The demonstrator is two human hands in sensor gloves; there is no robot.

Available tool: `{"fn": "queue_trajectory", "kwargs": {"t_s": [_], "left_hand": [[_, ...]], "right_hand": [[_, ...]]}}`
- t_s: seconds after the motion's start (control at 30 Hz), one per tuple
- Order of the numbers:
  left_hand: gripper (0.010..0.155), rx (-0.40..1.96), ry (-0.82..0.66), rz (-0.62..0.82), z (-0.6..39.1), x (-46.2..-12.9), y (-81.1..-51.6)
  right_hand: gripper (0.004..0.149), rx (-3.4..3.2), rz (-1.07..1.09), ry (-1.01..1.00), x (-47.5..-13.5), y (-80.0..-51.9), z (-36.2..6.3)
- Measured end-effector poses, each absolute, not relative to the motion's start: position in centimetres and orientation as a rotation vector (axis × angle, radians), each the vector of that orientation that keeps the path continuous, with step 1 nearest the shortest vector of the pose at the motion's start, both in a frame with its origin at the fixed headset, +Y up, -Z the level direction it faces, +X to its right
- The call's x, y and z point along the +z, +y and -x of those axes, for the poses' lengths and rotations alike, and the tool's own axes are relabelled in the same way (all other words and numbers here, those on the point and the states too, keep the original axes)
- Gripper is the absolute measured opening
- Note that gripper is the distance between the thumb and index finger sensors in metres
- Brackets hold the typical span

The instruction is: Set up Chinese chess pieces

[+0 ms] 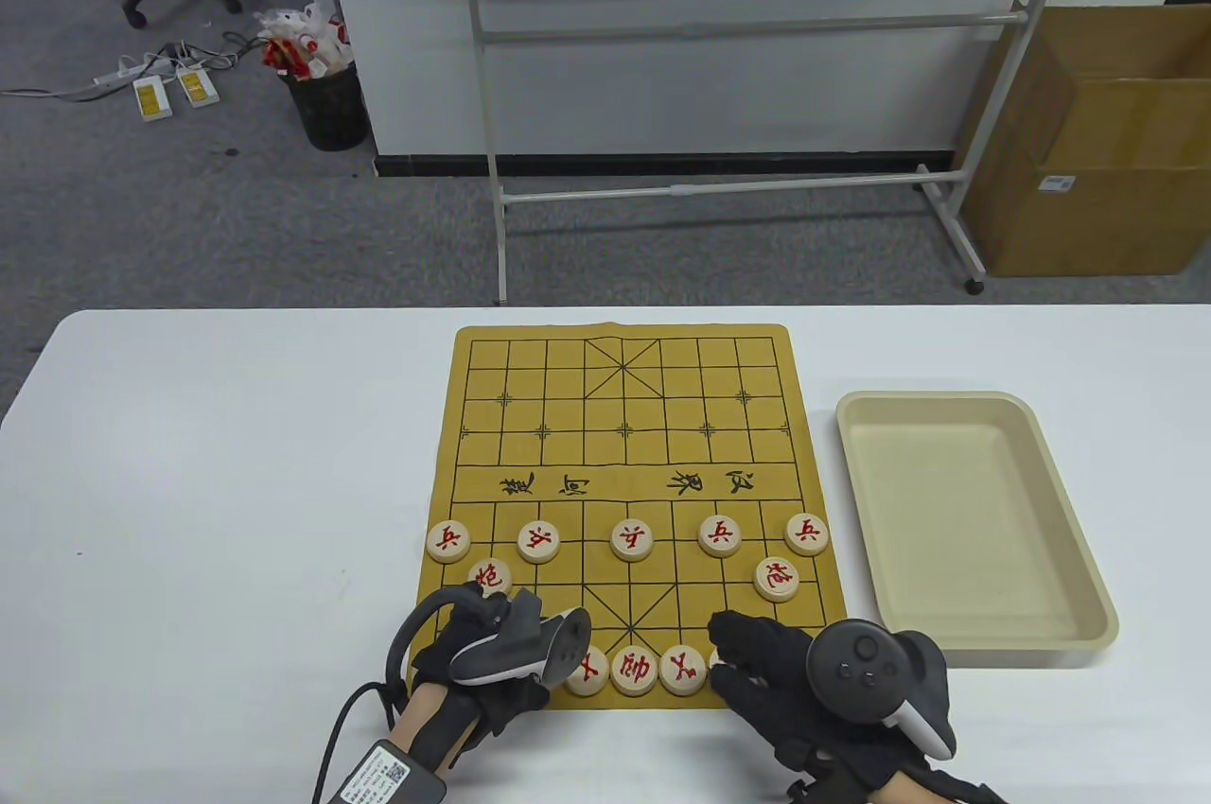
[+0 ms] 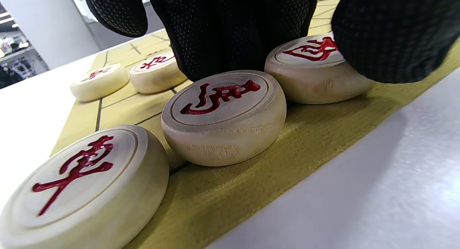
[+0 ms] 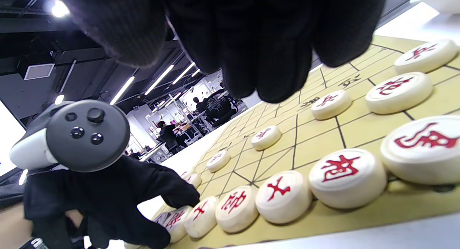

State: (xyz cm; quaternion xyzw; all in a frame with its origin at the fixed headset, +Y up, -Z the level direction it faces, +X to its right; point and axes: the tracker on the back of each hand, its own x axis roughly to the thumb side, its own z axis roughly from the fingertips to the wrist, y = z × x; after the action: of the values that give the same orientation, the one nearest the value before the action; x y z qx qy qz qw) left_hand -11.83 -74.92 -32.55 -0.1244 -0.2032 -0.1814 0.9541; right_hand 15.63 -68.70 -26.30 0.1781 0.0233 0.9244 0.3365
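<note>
A yellow board [image 1: 624, 388] carries pale round pieces with red characters. Five soldiers [image 1: 631, 539] stand in a row, with two cannons [image 1: 777, 579] behind them. Along the near edge lie an advisor [image 1: 588, 672], the general [image 1: 634, 670] and a second advisor [image 1: 683, 667]. My left hand [image 1: 492, 643] sits over the row's left part. Its fingers [image 2: 230, 37] and thumb [image 2: 391, 37] flank the elephant [image 2: 316, 67], beside the horse [image 2: 222, 116] and chariot [image 2: 79, 184]. My right hand [image 1: 743, 657] hovers over the row's right end, fingers [image 3: 251, 44] holding nothing.
An empty beige tray [image 1: 965, 511] stands right of the board on the white table [image 1: 236, 482]. Beyond the table are a whiteboard stand [image 1: 719, 189] and a cardboard box [image 1: 1097, 142]. The far half of the board holds no pieces.
</note>
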Motion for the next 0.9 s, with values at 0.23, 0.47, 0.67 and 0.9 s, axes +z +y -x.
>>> {"fn": "queue_trajectory", "kwargs": {"t_s": [0.23, 0.47, 0.67, 0.9], "left_hand": [[0.076, -0.201, -0.432, 0.059, 11.1, -31.1, -70.7], [0.075, 0.208, -0.507, -0.113, 9.6, -28.6, -68.2], [0.078, 0.314, -0.544, -0.101, 8.9, -28.1, -68.9], [0.078, 0.351, -0.54, -0.072, 9.0, -28.4, -69.5]], "right_hand": [[0.065, 2.398, -0.46, 0.06, -26.5, -68.7, -15.7], [0.069, 2.396, -0.489, 0.036, -26.9, -69.0, -15.6], [0.075, 2.407, -0.53, 0.034, -27.1, -69.5, -15.3], [0.079, 2.433, -0.551, -0.016, -27.0, -69.4, -15.4]]}}
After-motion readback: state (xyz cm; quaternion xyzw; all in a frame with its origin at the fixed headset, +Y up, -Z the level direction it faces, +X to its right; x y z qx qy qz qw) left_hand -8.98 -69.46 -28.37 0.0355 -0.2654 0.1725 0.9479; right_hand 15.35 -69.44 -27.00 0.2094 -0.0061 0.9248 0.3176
